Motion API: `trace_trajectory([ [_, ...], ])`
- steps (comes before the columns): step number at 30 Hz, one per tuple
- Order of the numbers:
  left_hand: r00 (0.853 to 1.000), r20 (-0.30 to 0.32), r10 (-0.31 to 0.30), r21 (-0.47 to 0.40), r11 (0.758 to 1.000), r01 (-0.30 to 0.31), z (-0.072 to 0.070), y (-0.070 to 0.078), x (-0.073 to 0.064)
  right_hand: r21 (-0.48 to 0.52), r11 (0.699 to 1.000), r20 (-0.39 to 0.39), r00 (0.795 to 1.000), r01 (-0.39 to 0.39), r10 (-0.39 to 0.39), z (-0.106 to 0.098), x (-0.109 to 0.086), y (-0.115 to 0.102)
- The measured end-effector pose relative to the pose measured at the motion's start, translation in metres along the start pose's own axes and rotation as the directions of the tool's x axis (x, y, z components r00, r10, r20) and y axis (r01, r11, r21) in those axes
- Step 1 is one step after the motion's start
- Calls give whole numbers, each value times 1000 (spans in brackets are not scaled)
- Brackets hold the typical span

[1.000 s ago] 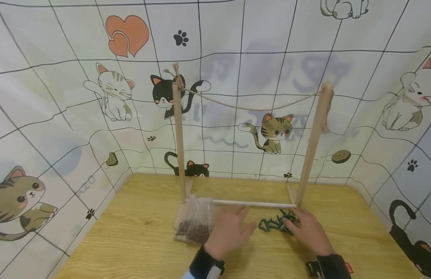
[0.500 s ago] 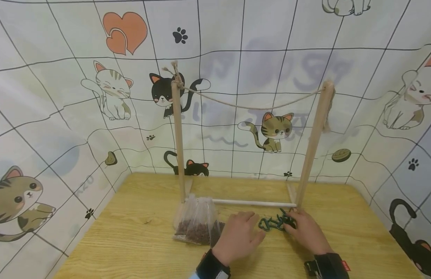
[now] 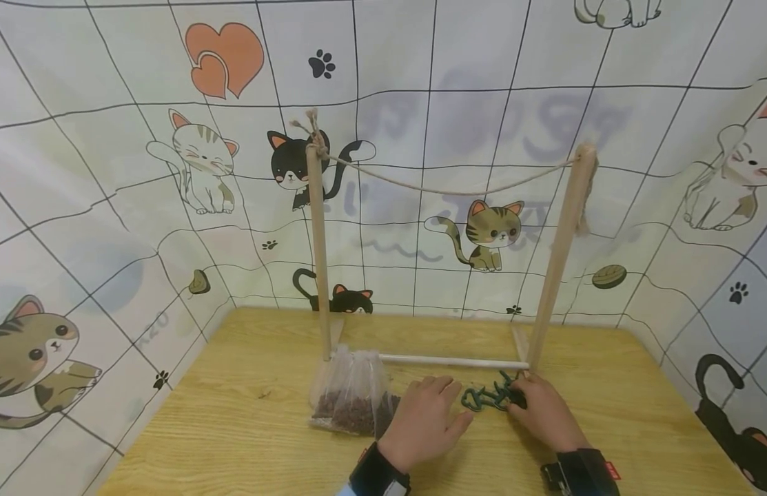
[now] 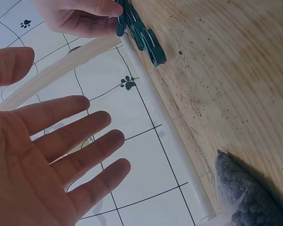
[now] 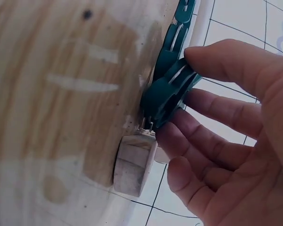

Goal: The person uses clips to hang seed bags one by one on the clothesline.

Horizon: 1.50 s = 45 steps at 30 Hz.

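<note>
Several dark green plastic plant clips (image 3: 482, 398) with small metal springs lie together on the table in the head view. My right hand (image 3: 547, 413) pinches the clip at their right end, its thumb on one side and fingers on the other in the right wrist view, where this green clip (image 5: 165, 96) shows large. My left hand (image 3: 425, 421) hovers to the left of the clips, holding nothing; the left wrist view shows its fingers (image 4: 92, 146) spread and nearly straight. A clear plastic bag (image 3: 352, 406) of dark brown pellets sits beside the left hand, partly hidden by it.
Behind the hands stands a wooden frame, with a left post (image 3: 318, 255), a right post (image 3: 559, 262) and a white rod (image 3: 451, 361) low between them. A slack string (image 3: 420, 188) hangs between the post tops. Cat-printed cloth (image 3: 395, 241) encloses the wooden table (image 3: 234, 413).
My left hand has moved right and toward me, away from the bag, uncovering more of it. My right hand stays at the clips, shifting only slightly.
</note>
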State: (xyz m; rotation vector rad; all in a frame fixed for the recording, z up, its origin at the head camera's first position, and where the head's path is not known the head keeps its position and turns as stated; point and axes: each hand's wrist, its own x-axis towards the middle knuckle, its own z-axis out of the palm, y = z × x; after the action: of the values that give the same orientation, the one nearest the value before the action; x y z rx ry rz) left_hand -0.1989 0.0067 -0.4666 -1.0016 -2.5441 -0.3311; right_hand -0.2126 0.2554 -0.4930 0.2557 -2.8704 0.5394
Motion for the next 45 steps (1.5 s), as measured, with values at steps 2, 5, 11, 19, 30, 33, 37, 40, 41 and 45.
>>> trace_trajectory([
  [2,1000,-3,-1,1,1000,1,0,0,0,5,1000,10,1000,-5,5,0,1,1],
  [5,1000,-1,-1,-1,1000,1,0,0,-1,9,1000,22,999,-24,23,0,1,1],
  [11,999,34,-19,-23,1000,19,-2,-1,-1,73,995,25,997,-69,67,-2,1,0],
  [19,999,25,-30,-46,998,31,-5,-3,-2,176,981,-57,994,-86,97,-5,2,-3],
  [30,998,-7,-69,-115,991,68,-9,-8,0,350,936,-172,981,-30,95,-17,2,-18],
  [33,996,-24,-81,-154,985,77,-11,-9,1,435,900,-171,980,-16,100,-20,1,-27],
  [37,995,-54,-90,-219,973,76,-13,-8,2,583,812,-147,986,25,75,-22,0,-38],
  [40,993,-68,-96,-271,960,74,-14,-7,3,674,736,-123,992,58,35,-23,0,-46],
  [41,993,-70,-100,-287,955,75,-14,-6,4,698,714,-113,993,63,23,-23,-1,-48],
  [45,991,-81,-110,-325,943,78,-15,-4,5,768,638,-59,998,50,-8,-23,-2,-56],
])
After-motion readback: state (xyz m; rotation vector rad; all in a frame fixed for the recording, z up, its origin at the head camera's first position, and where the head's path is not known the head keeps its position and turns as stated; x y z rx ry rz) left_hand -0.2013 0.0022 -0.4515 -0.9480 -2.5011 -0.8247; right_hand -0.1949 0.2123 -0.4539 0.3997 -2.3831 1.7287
